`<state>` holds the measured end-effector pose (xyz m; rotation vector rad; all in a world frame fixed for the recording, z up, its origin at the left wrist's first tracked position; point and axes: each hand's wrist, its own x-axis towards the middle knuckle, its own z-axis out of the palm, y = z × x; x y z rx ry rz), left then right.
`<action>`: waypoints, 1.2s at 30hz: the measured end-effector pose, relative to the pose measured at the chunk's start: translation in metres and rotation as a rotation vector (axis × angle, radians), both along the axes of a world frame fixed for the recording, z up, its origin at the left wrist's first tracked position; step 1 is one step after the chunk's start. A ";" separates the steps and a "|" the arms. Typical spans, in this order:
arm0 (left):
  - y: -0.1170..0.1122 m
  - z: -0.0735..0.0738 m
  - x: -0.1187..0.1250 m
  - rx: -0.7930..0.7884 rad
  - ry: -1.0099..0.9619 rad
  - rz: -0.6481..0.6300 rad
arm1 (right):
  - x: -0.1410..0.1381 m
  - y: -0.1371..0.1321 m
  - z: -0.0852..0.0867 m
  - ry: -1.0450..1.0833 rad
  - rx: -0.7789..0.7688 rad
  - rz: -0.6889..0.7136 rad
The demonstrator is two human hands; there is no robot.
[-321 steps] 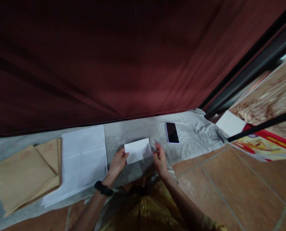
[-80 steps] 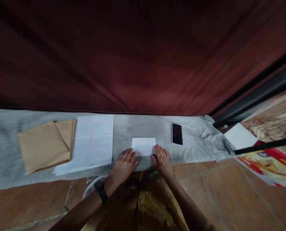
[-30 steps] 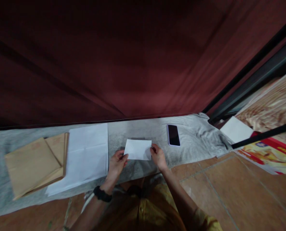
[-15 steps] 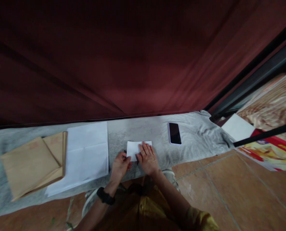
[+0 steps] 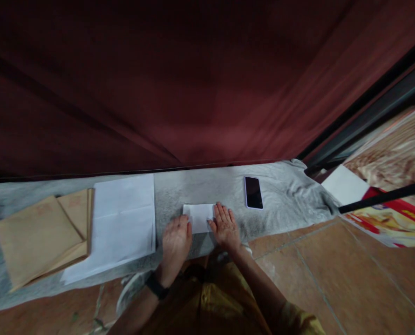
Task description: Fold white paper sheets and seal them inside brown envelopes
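Observation:
A small folded piece of white paper (image 5: 199,217) lies on the grey cloth, between my two hands. On its left end rests my left hand (image 5: 177,237), back up, its fingers laid out flat and partly hidden behind the thumb side. My right hand (image 5: 225,228) presses flat on the right end, fingers stretched out and the thumb reaching over the paper. Neither hand grasps the paper. Left of my hands lie large white sheets (image 5: 125,221), with faint crease lines across them.
Brown paper envelopes (image 5: 41,235) overlap the white sheets' left edge. A phone (image 5: 253,192) lies face up to the right. Grey cloth (image 5: 280,209) covers the narrow bench, backed by a dark red curtain (image 5: 193,93). A black metal bar (image 5: 385,195) and a colourful printed box (image 5: 392,221) stand right.
My right hand has slid right to the paper's right end. My left hand has gone from pinching the paper's left corner to lying flat on its left end.

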<state>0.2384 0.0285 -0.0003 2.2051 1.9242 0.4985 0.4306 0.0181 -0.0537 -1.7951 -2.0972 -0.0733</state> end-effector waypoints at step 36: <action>0.008 -0.050 0.009 0.159 0.075 -0.148 | -0.006 -0.028 0.009 -0.005 -0.043 0.116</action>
